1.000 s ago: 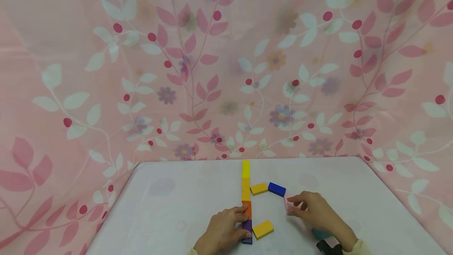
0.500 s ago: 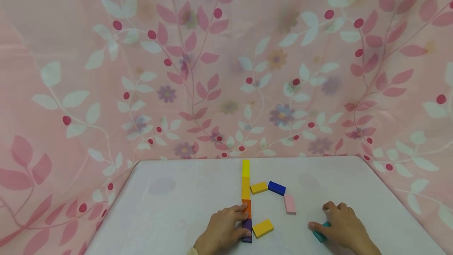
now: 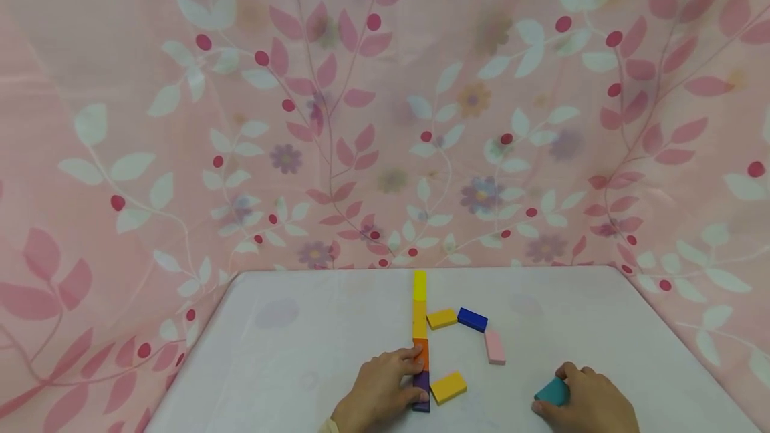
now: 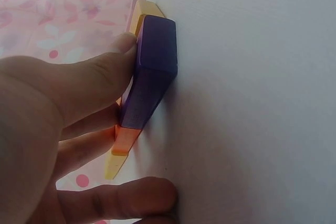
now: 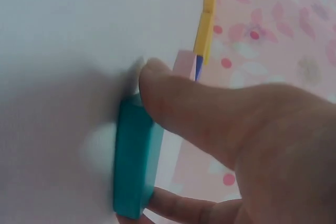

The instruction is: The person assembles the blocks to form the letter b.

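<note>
My left hand rests its fingers on the orange block and its thumb on the purple block. These two blocks form the near end of a straight column, with a deeper yellow block and a bright yellow block beyond them. In the left wrist view the thumb lies along the top of the purple block. To the right, my right hand pinches a teal block between thumb and fingers. The right wrist view shows the teal block with the thumb at one end.
From the column a bent line runs right: a yellow block, a blue block, then a pink block. Another yellow block lies against the purple one. A floral curtain hangs behind the white table.
My right hand has let go of the pink block, moved right and nearer to me, and taken hold of the teal block, now turned. My left hand has stayed in place.
</note>
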Tool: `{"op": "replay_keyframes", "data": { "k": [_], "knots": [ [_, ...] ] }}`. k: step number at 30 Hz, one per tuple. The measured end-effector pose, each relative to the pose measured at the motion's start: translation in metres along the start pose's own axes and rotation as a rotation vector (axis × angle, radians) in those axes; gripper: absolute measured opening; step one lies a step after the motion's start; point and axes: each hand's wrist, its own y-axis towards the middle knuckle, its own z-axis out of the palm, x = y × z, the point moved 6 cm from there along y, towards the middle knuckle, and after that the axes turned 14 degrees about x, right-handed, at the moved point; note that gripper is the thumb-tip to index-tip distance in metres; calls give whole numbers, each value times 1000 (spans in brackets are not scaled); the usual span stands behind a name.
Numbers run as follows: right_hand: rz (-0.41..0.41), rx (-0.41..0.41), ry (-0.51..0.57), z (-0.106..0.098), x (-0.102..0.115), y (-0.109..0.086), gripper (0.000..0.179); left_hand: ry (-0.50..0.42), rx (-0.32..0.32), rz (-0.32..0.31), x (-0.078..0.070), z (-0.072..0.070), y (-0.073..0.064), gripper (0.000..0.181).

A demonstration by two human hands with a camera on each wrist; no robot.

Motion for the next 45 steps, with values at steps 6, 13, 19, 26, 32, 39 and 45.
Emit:
{"op": "replay_keyframes", "data": {
  "k": [6, 13, 19, 26, 32, 39, 45],
  "knots": [
    [-25, -59, -31, -4, 21, 0, 88, -10, -8, 10, 0, -2, 1, 44],
    [-9, -72, -17, 3, 50, 3, 97, -18, -13, 14, 0, 0, 2, 44],
    [-36, -144, -23, 6, 68, 1, 95, -26, -8, 3, -1, 0, 2, 45],
    [-62, -196, -14, 7, 71, -5, 88, -24, 3, -14, -2, 0, 3, 46],
    [-74, -191, -26, 5, 79, -7, 72, 1, -9, -9, -3, -3, 1, 47],
    [-106, -216, -49, 8, 91, -4, 72, 4, -12, -10, -2, -2, 0, 48],
    [-111, -223, -65, 10, 103, 0, 71, -13, -3, -22, 0, -1, 1, 48]
  ]
}}
